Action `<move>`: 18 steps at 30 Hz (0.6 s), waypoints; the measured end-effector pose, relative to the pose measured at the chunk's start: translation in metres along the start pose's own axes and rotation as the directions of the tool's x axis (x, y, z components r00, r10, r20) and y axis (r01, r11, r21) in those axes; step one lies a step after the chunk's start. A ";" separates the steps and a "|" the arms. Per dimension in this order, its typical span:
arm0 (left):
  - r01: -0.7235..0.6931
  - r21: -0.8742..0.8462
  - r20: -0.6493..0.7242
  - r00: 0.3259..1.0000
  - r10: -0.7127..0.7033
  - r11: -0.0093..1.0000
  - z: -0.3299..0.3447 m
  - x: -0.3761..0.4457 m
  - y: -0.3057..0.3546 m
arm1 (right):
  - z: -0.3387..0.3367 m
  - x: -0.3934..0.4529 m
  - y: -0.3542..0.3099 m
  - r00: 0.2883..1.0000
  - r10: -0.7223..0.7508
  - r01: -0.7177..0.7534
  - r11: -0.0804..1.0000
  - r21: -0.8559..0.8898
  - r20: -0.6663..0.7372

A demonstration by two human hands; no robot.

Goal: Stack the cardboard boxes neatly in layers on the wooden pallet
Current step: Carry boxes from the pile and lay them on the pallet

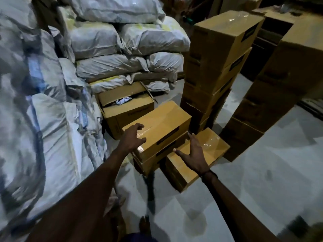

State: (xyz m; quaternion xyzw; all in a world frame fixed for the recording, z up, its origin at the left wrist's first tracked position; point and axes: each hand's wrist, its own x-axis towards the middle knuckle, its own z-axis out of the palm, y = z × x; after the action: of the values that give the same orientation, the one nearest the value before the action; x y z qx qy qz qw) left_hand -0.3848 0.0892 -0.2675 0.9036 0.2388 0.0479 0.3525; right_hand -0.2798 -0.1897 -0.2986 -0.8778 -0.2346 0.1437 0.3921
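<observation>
Reaching with curled fingers over the near left corner of the top cardboard box (157,126), left hand (132,138) clasping nothing, whether touching the taped lid impossible to tell; right hand (194,154) spread wide, fingers straight, above the low box (215,145) on the grey floor (262,172). Sitting on a second box (153,161), just beside an open carton (122,105) and white sacks (111,42). Standing behind, well apart from the hands, tall box stack (220,49) and another (283,75).
</observation>
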 end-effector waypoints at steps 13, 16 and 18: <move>-0.207 0.353 0.446 0.895 0.030 0.913 0.000 0.245 -0.089 | 0.087 0.174 0.005 0.979 0.196 -0.195 0.981 -0.019 0.056; -0.252 0.422 0.545 0.838 -0.021 0.871 0.016 0.303 -0.117 | 0.112 0.224 0.021 0.973 0.215 -0.208 0.975 -0.076 0.090; -0.331 0.455 0.597 0.802 -0.007 0.827 0.029 0.333 -0.134 | 0.128 0.248 0.031 0.961 0.256 -0.245 0.964 -0.106 0.105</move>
State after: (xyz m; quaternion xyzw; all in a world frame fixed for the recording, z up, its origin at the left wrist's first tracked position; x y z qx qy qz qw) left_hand -0.1376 0.3122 -0.4047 0.9540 0.0431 -0.2646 0.1342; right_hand -0.1157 0.0020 -0.4217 -0.9076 -0.1509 0.2326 0.3153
